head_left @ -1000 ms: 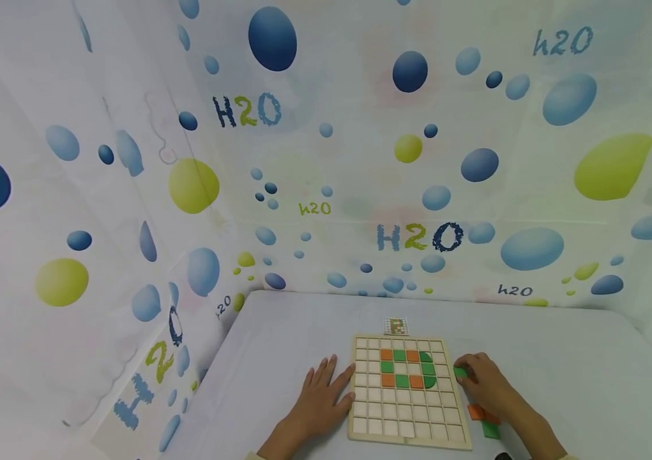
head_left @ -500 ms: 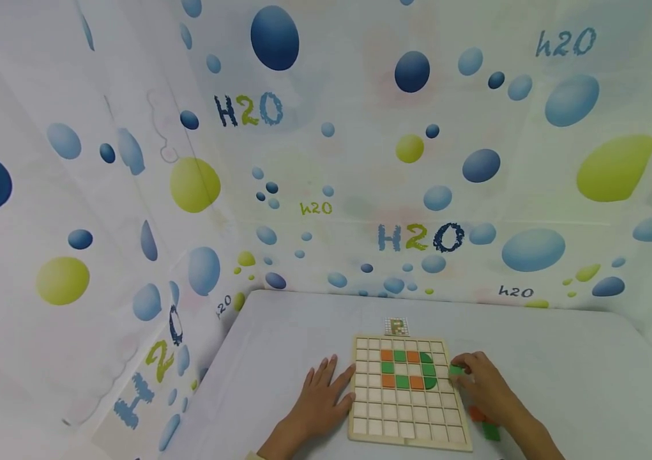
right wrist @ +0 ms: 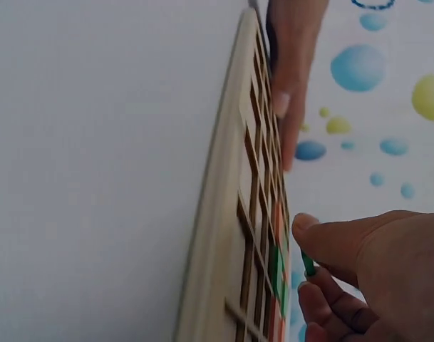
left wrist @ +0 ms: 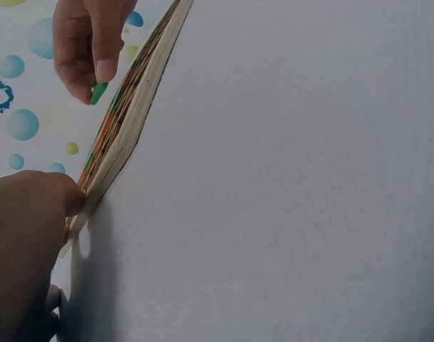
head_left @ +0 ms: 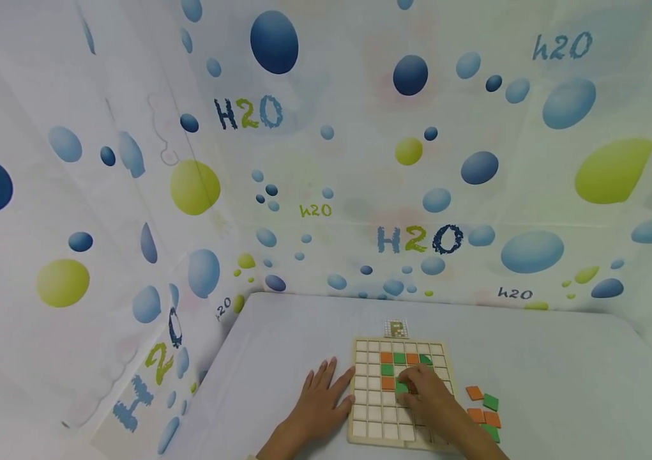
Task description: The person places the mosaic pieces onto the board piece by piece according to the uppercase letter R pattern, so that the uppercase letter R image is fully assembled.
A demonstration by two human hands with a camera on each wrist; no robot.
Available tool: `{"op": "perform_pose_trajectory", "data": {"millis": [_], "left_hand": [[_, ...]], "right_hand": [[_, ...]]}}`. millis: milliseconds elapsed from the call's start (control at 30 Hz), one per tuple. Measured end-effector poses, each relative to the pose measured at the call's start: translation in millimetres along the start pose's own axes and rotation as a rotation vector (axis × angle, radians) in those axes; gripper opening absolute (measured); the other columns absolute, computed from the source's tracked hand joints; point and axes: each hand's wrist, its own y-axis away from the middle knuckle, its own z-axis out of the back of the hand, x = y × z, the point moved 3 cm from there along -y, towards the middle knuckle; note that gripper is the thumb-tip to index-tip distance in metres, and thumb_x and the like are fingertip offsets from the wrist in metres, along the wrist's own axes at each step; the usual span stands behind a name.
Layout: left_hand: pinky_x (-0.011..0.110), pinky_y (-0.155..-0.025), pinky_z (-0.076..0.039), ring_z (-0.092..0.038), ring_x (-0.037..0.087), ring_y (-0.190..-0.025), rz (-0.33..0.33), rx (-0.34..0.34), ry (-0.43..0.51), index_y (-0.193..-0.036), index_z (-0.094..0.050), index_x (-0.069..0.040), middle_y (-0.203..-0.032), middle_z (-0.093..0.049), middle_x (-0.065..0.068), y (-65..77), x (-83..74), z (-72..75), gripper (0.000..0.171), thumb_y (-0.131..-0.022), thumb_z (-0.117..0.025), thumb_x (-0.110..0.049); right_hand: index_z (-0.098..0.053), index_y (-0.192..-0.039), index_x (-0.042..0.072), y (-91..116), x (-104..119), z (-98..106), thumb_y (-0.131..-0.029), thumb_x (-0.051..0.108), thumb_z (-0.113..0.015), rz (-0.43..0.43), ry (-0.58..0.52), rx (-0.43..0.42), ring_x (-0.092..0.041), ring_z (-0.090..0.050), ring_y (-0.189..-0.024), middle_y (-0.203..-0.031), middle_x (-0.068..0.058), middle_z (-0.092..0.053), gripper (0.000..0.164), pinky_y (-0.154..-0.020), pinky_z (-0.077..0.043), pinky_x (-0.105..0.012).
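While the left hand (head_left: 317,402) rests on the white cloth (head_left: 291,326) just as it did half a second ago, its fingers straight and spread, with forefinger and thumb at the side of the wooden board (head_left: 367,414), the right hand (head_left: 432,397) has moved in from the board's right edge to above its middle. Its thumb and finger pinch a small green tile (right wrist: 308,263), which the wrist views show just above the grid and apart from it; earlier that tile was at the right edge. Beyond these fingertips runs a row of set pieces: an orange square (head_left: 386,358), a green one, another orange, then a rounded green piece (head_left: 426,360). To the left of the fingertips sit one more green and one more orange square. The pieces to the right of the fingertips, in view before, are now covered by the hand. To the right of that hand, well apart from its fingers, five loose tiles (head_left: 476,416), orange and green, lie on the cloth; the hand and forearm hid some of them before. Past the fingers of both hands, the picture card (head_left: 396,329) has stayed by the board's top edge.
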Motion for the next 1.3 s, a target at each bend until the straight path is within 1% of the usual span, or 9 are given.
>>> {"op": "perform_pose_trajectory", "data": {"millis": [133, 267, 467, 633, 833, 967, 1133, 1233, 1300], "left_hand": [[0.071, -0.123, -0.018, -0.024, 0.046, -0.159, 0.003, -0.005, -0.006, -0.162, -0.044, -0.027, -0.172, -0.028, 0.021, -0.1, 0.2, -0.2, 0.058, -0.108, -0.048, -0.047], [0.071, -0.123, -0.018, -0.024, 0.047, -0.159, -0.002, -0.009, -0.006, -0.162, -0.045, -0.027, -0.172, -0.029, 0.021, -0.4, 0.4, -0.7, 0.057, -0.108, -0.049, -0.046], [0.074, -0.122, -0.018, -0.023, 0.049, -0.158, -0.008, 0.001, 0.017, -0.162, -0.046, -0.024, -0.171, -0.029, 0.023, 0.4, 0.4, -0.2, 0.057, -0.108, -0.05, -0.045], [0.072, -0.123, -0.018, -0.023, 0.048, -0.159, -0.004, 0.005, -0.002, -0.163, -0.044, -0.026, -0.172, -0.028, 0.022, 0.6, 1.3, -0.7, 0.058, -0.108, -0.048, -0.047], [0.071, -0.123, -0.019, -0.023, 0.046, -0.159, -0.005, 0.004, -0.017, -0.163, -0.043, -0.027, -0.172, -0.027, 0.021, -0.3, 1.1, -0.6, 0.058, -0.109, -0.047, -0.046], [0.071, -0.123, -0.019, -0.023, 0.046, -0.159, -0.007, 0.001, -0.016, -0.163, -0.043, -0.027, -0.172, -0.027, 0.021, -0.8, 0.1, 0.7, 0.058, -0.109, -0.047, -0.046], [0.072, -0.123, -0.019, -0.024, 0.047, -0.159, -0.011, 0.003, -0.005, -0.163, -0.043, -0.026, -0.172, -0.028, 0.022, -0.5, -0.9, 2.1, 0.058, -0.108, -0.048, -0.046], [0.073, -0.122, -0.02, -0.025, 0.048, -0.158, -0.017, 0.001, -0.003, -0.162, -0.044, -0.025, -0.171, -0.029, 0.022, 0.3, -1.6, 2.8, 0.058, -0.108, -0.049, -0.046], [0.073, -0.121, -0.02, -0.025, 0.048, -0.158, -0.019, -0.001, -0.008, -0.162, -0.044, -0.024, -0.171, -0.029, 0.022, 0.3, -2.0, 2.7, 0.058, -0.108, -0.049, -0.046]], "right_hand": [[-0.066, -0.108, 0.018, -3.5, 11.9, -14.1, -0.093, 0.023, -0.082, 0.07, 0.119, -0.029, -0.008, -0.053, -0.09, -0.1, 0.007, -0.056, 0.022, -0.076, -0.052, -0.029], [-0.068, -0.101, 0.023, -3.5, 17.5, -20.9, -0.092, 0.022, -0.082, 0.078, 0.195, -0.03, -0.006, -0.053, -0.089, -0.098, 0.012, -0.055, 0.017, -0.078, -0.05, -0.033], [-0.071, -0.102, 0.02, -0.3, 20.8, -21.1, -0.093, 0.017, -0.081, 0.094, 0.199, -0.014, -0.011, -0.058, -0.091, -0.1, 0.009, -0.06, 0.014, -0.08, -0.051, -0.038], [-0.072, -0.101, 0.018, 0.1, 23.4, -19.7, -0.093, 0.012, -0.08, 0.118, 0.183, -0.037, -0.014, -0.06, -0.092, -0.101, 0.008, -0.059, 0.013, -0.077, -0.053, -0.035], [-0.073, -0.098, 0.018, 0.1, 24.0, -18.6, -0.092, 0.01, -0.081, 0.117, 0.188, -0.073, -0.009, -0.057, -0.087, -0.099, 0.008, -0.058, 0.013, -0.071, -0.049, -0.03], [-0.074, -0.1, 0.021, 2.8, 20.1, -13.9, -0.091, 0.012, -0.082, 0.071, 0.194, -0.085, -0.006, -0.055, -0.086, -0.101, 0.009, -0.058, 0.015, -0.072, -0.047, -0.031], [-0.074, -0.103, 0.02, 9.5, 4.1, 7.1, -0.088, 0.015, -0.085, -0.022, 0.196, -0.149, -0.01, -0.056, -0.085, -0.102, 0.006, -0.06, 0.019, -0.072, -0.048, -0.034], [-0.072, -0.109, 0.016, 13.9, -10.8, 25.9, -0.09, 0.018, -0.084, -0.123, 0.247, -0.175, -0.018, -0.061, -0.09, -0.105, 0.0, -0.063, 0.023, -0.075, -0.051, -0.044], [-0.069, -0.117, 0.011, 17.5, -24.0, 39.3, -0.093, 0.022, -0.082, -0.205, 0.282, -0.153, -0.026, -0.063, -0.095, -0.112, -0.008, -0.064, 0.029, -0.078, -0.053, -0.053]]}}
